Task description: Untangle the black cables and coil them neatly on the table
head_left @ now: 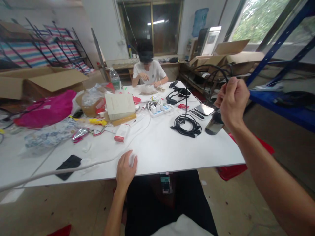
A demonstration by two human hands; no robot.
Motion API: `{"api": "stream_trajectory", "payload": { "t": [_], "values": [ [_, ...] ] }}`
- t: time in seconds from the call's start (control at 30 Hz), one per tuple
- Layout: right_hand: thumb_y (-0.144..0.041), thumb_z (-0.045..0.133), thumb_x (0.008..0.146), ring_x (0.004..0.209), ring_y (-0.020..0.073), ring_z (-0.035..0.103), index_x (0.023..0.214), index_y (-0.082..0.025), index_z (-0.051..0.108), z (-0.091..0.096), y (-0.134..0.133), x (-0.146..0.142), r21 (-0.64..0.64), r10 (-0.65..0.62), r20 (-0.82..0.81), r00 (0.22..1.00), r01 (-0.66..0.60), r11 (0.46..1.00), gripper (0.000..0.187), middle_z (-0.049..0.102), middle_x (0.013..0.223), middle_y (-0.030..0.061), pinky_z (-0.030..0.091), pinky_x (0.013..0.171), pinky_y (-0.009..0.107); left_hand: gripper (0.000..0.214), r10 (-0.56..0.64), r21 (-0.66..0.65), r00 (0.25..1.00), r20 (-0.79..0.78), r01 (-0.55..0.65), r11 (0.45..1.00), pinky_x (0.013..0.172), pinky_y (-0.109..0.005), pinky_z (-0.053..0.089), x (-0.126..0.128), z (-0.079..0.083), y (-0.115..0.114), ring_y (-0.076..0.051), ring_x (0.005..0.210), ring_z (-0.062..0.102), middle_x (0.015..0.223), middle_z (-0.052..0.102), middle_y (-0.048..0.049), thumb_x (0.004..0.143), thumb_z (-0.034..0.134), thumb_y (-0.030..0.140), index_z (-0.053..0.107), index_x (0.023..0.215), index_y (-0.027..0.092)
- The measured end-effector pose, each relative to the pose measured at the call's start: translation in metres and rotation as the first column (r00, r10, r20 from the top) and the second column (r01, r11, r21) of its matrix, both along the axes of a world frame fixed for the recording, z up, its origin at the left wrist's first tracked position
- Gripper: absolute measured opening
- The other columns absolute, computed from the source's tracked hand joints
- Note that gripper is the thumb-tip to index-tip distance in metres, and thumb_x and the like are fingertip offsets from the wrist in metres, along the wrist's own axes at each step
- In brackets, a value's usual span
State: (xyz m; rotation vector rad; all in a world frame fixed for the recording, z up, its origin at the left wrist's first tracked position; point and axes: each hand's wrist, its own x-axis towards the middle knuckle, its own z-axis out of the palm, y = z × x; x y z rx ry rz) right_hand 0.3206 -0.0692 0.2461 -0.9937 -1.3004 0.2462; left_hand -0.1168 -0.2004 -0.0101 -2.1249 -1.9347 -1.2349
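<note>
My right hand, raised over the right side of the table, is closed in a fist around a black cable. Loops of the cable arch out to the left of the fist, and one strand hangs down to a coil lying on the white tabletop. Behind and below my right wrist stands a dark translucent cup or bottle, partly hidden. My left hand lies on the table's front edge, fingers loosely apart, holding nothing.
Near the coil lie a small scale-like device, a red box and a white power strip. Bags, a pale box and wrappers crowd the left. A black phone-like slab lies front left. Another person sits opposite.
</note>
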Motion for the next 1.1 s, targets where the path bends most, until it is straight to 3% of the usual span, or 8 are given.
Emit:
{"api": "stream_trajectory", "payload": {
  "t": [0.13,0.3,0.47,0.63,0.77,0.87,0.97,1.1],
  "values": [
    [-0.066,0.067,0.098,0.049,0.0069,0.037,0.091,-0.027,0.043,0.007,-0.055,-0.042,-0.041,0.096,-0.168,0.981,-0.104,0.994,0.046,0.04,0.067,-0.0073,0.028,0.044,0.023,0.047,-0.157,-0.051,0.944,0.292,0.179,0.983,0.117,-0.053,0.052,0.036,0.013,-0.016,-0.031,0.133,0.066,0.144,0.068,-0.0144,0.102,0.069,0.039,0.059,0.144,0.023],
    [-0.065,0.063,0.101,0.049,0.0084,0.032,0.092,-0.026,0.049,-0.059,-0.124,-0.092,-0.294,0.265,-0.39,0.882,-0.391,0.872,0.042,0.035,0.063,-0.0079,0.026,0.041,0.022,0.095,-0.274,-0.075,0.682,0.678,0.436,0.897,0.116,-0.047,0.055,0.126,0.034,-0.047,-0.032,0.151,0.052,0.173,0.039,-0.0133,0.09,0.085,0.037,0.032,0.168,0.037],
    [-0.065,0.053,0.105,0.052,0.0105,0.04,0.098,-0.024,0.059,-0.132,-0.178,-0.114,-0.481,0.297,-0.473,0.829,-0.526,0.701,0.042,0.042,0.064,-0.0057,0.038,0.048,0.025,0.037,-0.191,-0.184,0.531,0.825,0.573,0.799,0.117,-0.048,0.054,0.165,0.033,-0.072,-0.031,0.133,0.067,0.144,0.069,-0.012,0.104,0.065,0.043,0.072,0.138,0.031],
    [-0.065,0.051,0.106,0.066,0.0175,0.065,0.105,-0.024,0.068,-0.16,-0.199,-0.099,-0.531,0.27,-0.387,0.882,-0.453,0.716,0.045,0.071,0.082,0.0039,0.057,0.065,0.033,0.031,-0.089,-0.274,0.515,0.853,0.585,0.763,0.112,-0.049,0.059,0.156,0.02,-0.1,-0.032,0.127,0.07,0.132,0.075,-0.0124,0.097,0.074,0.047,0.081,0.122,0.03],
    [-0.063,0.053,0.105,0.092,0.0255,0.077,0.109,-0.025,0.074,-0.157,-0.197,-0.066,-0.552,0.159,-0.281,0.946,-0.295,0.78,0.044,0.079,0.101,0.0096,0.064,0.086,0.041,0.05,0.158,-0.363,0.366,0.917,0.606,0.708,0.079,-0.05,0.072,0.143,0.02,-0.113,-0.041,0.127,0.071,0.13,0.076,-0.0173,0.084,0.085,0.058,0.079,0.12,0.024],
    [-0.063,0.055,0.104,0.088,0.0251,0.075,0.106,-0.026,0.075,-0.146,-0.194,-0.029,-0.52,0.081,-0.187,0.979,-0.168,0.837,0.042,0.079,0.104,0.0105,0.063,0.077,0.04,0.053,0.281,-0.406,0.297,0.913,0.582,0.704,0.067,-0.043,0.072,0.126,0.03,-0.114,-0.042,0.115,0.078,0.119,0.079,-0.0185,0.075,0.093,0.056,0.078,0.109,0.019],
    [-0.065,0.057,0.102,0.06,0.018,0.059,0.1,-0.028,0.072,-0.132,-0.193,0.011,-0.478,-0.056,-0.153,0.987,-0.025,0.878,0.041,0.068,0.081,0.0049,0.048,0.051,0.033,0.056,0.373,-0.444,0.243,0.896,0.446,0.777,0.067,-0.036,0.07,0.099,0.04,-0.107,-0.033,0.086,0.084,0.109,0.083,-0.016,0.067,0.1,0.047,0.076,0.108,0.018],
    [-0.065,0.065,0.097,0.051,0.0164,0.038,0.091,-0.03,0.071,-0.11,-0.198,0.049,-0.423,-0.238,-0.213,0.948,0.13,0.897,0.036,0.043,0.065,0.0,0.023,0.046,0.033,0.064,0.422,-0.437,0.12,0.898,0.331,0.836,0.071,-0.03,0.069,0.055,0.039,-0.094,-0.032,0.094,0.084,0.108,0.084,-0.0134,0.057,0.104,0.038,0.075,0.11,0.018]
  ]
}}
